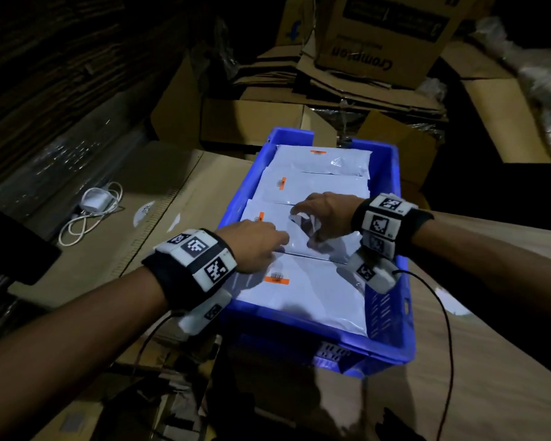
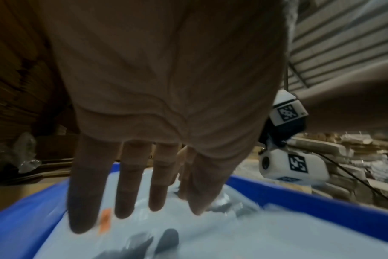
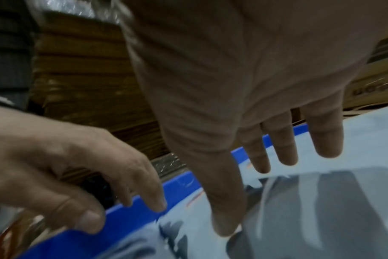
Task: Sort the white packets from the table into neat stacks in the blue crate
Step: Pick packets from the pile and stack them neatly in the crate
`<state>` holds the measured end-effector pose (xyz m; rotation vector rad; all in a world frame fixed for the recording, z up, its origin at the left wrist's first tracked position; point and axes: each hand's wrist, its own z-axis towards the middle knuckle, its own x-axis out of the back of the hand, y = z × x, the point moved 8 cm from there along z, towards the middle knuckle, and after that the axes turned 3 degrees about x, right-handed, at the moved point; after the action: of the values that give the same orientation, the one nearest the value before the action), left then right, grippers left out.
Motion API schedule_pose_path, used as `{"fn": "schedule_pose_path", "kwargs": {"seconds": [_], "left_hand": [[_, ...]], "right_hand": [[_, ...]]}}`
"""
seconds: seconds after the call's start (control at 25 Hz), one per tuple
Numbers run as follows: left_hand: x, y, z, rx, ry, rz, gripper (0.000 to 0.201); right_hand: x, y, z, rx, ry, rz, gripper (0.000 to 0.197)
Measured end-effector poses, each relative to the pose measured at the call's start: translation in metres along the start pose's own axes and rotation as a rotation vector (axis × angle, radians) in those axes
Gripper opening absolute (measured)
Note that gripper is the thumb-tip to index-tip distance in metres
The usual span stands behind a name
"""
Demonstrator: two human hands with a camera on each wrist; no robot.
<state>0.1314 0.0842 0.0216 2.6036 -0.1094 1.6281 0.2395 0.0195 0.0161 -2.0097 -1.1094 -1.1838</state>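
The blue crate (image 1: 387, 173) stands on cardboard and holds several white packets with orange labels, laid in a row from near to far. Both hands are over the third packet from the far end (image 1: 277, 214). My left hand (image 1: 261, 246) lies with straight fingers on its left part, next to the orange label; in the left wrist view its fingers (image 2: 162, 192) touch the white film (image 2: 277, 236). My right hand (image 1: 312, 218) presses a crinkled patch of that packet with thumb and spread fingers (image 3: 237, 184). Neither hand grips anything. The nearest packet (image 1: 306, 297) lies flat.
A white charger with a coiled cable (image 1: 93, 205) lies on the cardboard surface (image 1: 172, 198) left of the crate. Cardboard boxes (image 1: 379, 43) pile up behind it. A black wire (image 1: 446, 313) hangs from the right wrist past the crate's right wall.
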Motion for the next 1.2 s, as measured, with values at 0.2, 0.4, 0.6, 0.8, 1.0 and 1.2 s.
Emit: {"fn": "schedule_pose_path", "kwargs": {"seconds": [0.2, 0.4, 0.6, 0.8, 1.0, 1.2], "left_hand": [[0.029, -0.004, 0.047, 0.061, 0.017, -0.001, 0.037], [0.018, -0.008, 0.08, 0.136, -0.006, -0.044, 0.052], [0.003, -0.006, 0.088, 0.138, -0.004, -0.08, 0.047], [0.0, -0.008, 0.088, 0.133, -0.026, -0.092, 0.048], [0.009, -0.009, 0.083, 0.129, -0.043, -0.102, 0.044], [0.032, -0.018, 0.059, 0.176, 0.054, -0.1, 0.039]], "right_hand": [[0.04, 0.05, 0.003, -0.155, 0.097, 0.031, 0.058], [0.045, 0.07, 0.032, -0.17, 0.098, -0.043, 0.059], [0.026, 0.084, 0.056, -0.186, 0.034, -0.045, 0.074], [0.014, 0.086, 0.069, -0.163, 0.033, -0.1, 0.08], [0.018, 0.085, 0.061, -0.154, 0.047, -0.087, 0.076], [0.05, 0.097, 0.01, -0.186, 0.119, 0.065, 0.061]]}}
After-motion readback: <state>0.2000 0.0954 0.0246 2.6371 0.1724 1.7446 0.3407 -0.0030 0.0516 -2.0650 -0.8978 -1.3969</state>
